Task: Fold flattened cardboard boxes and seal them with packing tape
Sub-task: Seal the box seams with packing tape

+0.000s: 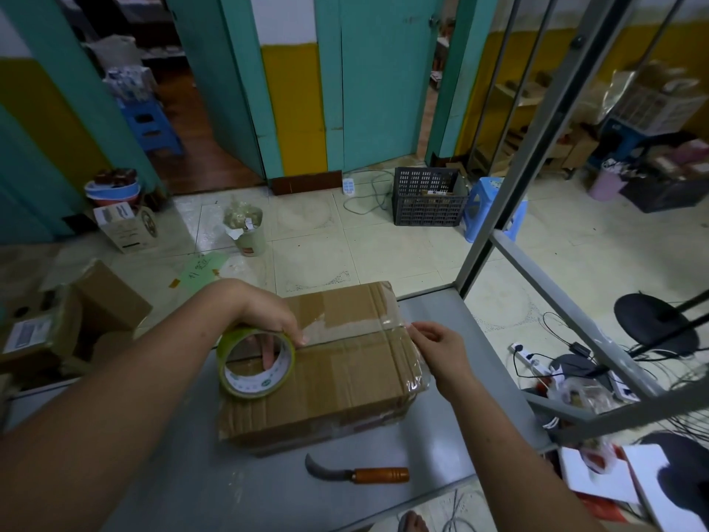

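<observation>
A brown cardboard box (345, 378) lies closed on the grey table (268, 485), its top flaps meeting along a middle seam. My left hand (268, 320) grips a roll of clear packing tape (255, 364) above the box's left part, with fingers through the core. A strip of clear tape (353, 326) runs from the roll rightward along the seam. My right hand (437, 347) pinches the strip's free end at the box's right edge.
A curved knife with a wooden handle (358, 472) lies on the table in front of the box. Open cartons (76, 324) stand at the left. On the floor beyond are a grey crate (427, 197), a blue stool (487, 209) and a bin (247, 228). Metal frame bars (510, 193) rise at the right.
</observation>
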A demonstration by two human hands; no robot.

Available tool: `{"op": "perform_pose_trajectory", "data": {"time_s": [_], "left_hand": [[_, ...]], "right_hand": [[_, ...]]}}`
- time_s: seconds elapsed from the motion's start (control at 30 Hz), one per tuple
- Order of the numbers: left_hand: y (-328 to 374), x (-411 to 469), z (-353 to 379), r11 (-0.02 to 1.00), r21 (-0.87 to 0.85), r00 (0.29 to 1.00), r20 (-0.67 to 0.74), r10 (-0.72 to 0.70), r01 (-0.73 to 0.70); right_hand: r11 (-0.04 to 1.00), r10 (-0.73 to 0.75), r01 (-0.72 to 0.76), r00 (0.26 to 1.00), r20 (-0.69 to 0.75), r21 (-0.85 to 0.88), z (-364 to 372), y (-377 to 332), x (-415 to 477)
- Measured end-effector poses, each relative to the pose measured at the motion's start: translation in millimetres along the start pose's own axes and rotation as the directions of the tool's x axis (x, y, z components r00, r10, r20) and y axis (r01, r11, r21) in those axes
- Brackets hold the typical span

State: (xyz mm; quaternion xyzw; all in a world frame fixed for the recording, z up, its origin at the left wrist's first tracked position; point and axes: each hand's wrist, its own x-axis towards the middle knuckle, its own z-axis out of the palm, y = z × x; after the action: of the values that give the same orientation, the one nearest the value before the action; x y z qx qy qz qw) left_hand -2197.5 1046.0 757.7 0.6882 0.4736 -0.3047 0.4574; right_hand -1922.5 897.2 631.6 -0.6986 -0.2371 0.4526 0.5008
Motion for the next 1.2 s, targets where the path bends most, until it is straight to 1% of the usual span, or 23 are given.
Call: {"op": "perform_pose_trajectory", "data": {"time_s": [0.07,0.1,0.17,0.23,0.33,0.4,0.43,0.47,0.5,0.53,0.57,0.6,0.63,0.67,0.7,0.73,0.8,0.87,0.93,0.97,1.0,1.13,1.2], "left_hand": [[0.9,1.0,1.3,1.000,0.006,1.000,0.000,-0.002,0.002],[1.1,1.4,1.7,1.000,0.009,1.000,-0.006,-0.001,0.001],[1.0,1.4,2.4,1.000,0.012,1.000,-0.025,-0.002,0.002],[0.7,1.5,3.1,1.000,0.008,0.999,-0.038,-0.004,0.005],[-1.3,2.3,3.8,1.000,0.002,0.999,-0.038,-0.014,0.014],[-1.7,2.6,3.9,1.000,0.004,0.999,-0.042,-0.018,0.018],[-1.1,2.3,4.2,1.000,0.004,0.999,-0.048,-0.015,0.015],[-0.4,1.8,4.3,1.000,0.002,0.998,-0.056,-0.010,0.010],[0.1,1.1,4.4,1.000,-0.001,0.998,-0.061,-0.007,0.007],[0.5,0.3,4.6,1.000,-0.003,0.998,-0.062,-0.005,0.005],[0.4,0.7,4.6,1.000,-0.006,0.998,-0.061,-0.005,0.005],[-0.3,1.3,4.5,1.000,-0.011,0.998,-0.062,-0.005,0.005],[-0.8,1.9,4.7,1.000,-0.014,0.998,-0.067,-0.008,0.007],[-0.8,2.0,4.8,1.000,-0.016,0.997,-0.071,-0.012,0.011],[-0.4,1.6,4.8,1.000,-0.014,0.997,-0.071,-0.016,0.015],[0.4,0.8,4.6,1.000,-0.012,0.998,-0.067,-0.016,0.015],[2.6,-2.3,4.6,1.000,-0.001,0.998,-0.063,-0.009,0.009],[3.2,-6.0,5.4,1.000,-0.003,0.997,-0.071,-0.006,0.006],[0.6,-9.8,7.4,1.000,-0.028,0.995,-0.103,-0.014,0.011],[-1.4,-12.5,9.1,1.000,-0.029,0.992,-0.125,-0.016,0.012],[-3.7,-15.1,11.2,1.000,-0.023,0.988,-0.153,-0.009,0.005],[-15.9,-31.0,19.9,0.996,-0.002,0.948,-0.305,0.085,-0.090],[-28.8,-38.7,23.4,0.979,-0.083,0.923,-0.357,0.147,-0.188]], "right_hand": [[0.990,0.113,-0.116,0.993,0.039,0.083,1.8,6.1,-3.7],[0.973,0.171,-0.182,0.982,0.082,0.142,3.4,8.5,-5.4],[0.915,0.274,-0.318,0.941,0.199,0.247,5.8,12.4,-5.4],[0.853,0.332,-0.429,0.885,0.327,0.296,6.3,10.7,-3.4],[0.819,0.358,-0.505,0.821,0.444,0.274,4.0,3.9,2.0],[0.828,0.368,-0.508,0.812,0.453,0.238,0.0,0.8,5.3],[0.845,0.369,-0.491,0.821,0.436,0.210,-1.8,-0.1,7.4],[0.876,0.362,-0.452,0.846,0.392,0.168,-4.2,0.1,10.8],[0.914,0.338,-0.388,0.891,0.303,0.121,-4.9,-1.7,12.7],[0.957,0.266,-0.282,0.947,0.180,0.068,-4.2,-7.0,11.5],[0.990,0.139,-0.139,0.990,0.038,-0.018,-3.9,-13.1,10.1],[0.991,-0.036,0.025,0.996,-0.078,-0.133,-2.2,-23.3,5.6],[0.948,-0.227,0.191,0.966,-0.120,-0.256,0.5,-34.9,0.0],[0.876,-0.387,0.337,0.918,-0.085,-0.344,5.2,-47.9,-7.9],[0.802,-0.483,0.446,0.876,0.008,-0.397,12.4,-60.1,-16.5],[0.740,-0.519,0.520,0.845,0.130,-0.427,21.5,-69.2,-24.0],[0.625,-0.491,0.617,0.787,0.373,-0.479,42.5,-73.6,-34.2],[0.498,-0.452,0.681,0.732,0.509,-0.537,58.3,-64.5,-37.1],[0.346,-0.443,0.710,0.700,0.560,-0.613,64.7,-49.9,-33.3],[0.296,-0.442,0.709,0.696,0.566,-0.640,64.8,-44.6,-31.3],[0.275,-0.444,0.706,0.695,0.565,-0.653,64.5,-41.6,-30.1],[0.254,-0.478,0.709,0.683,0.552,-0.658,65.6,-37.5,-32.8],[0.247,-0.485,0.708,0.681,0.548,-0.661,65.8,-37.8,-33.4]]}}
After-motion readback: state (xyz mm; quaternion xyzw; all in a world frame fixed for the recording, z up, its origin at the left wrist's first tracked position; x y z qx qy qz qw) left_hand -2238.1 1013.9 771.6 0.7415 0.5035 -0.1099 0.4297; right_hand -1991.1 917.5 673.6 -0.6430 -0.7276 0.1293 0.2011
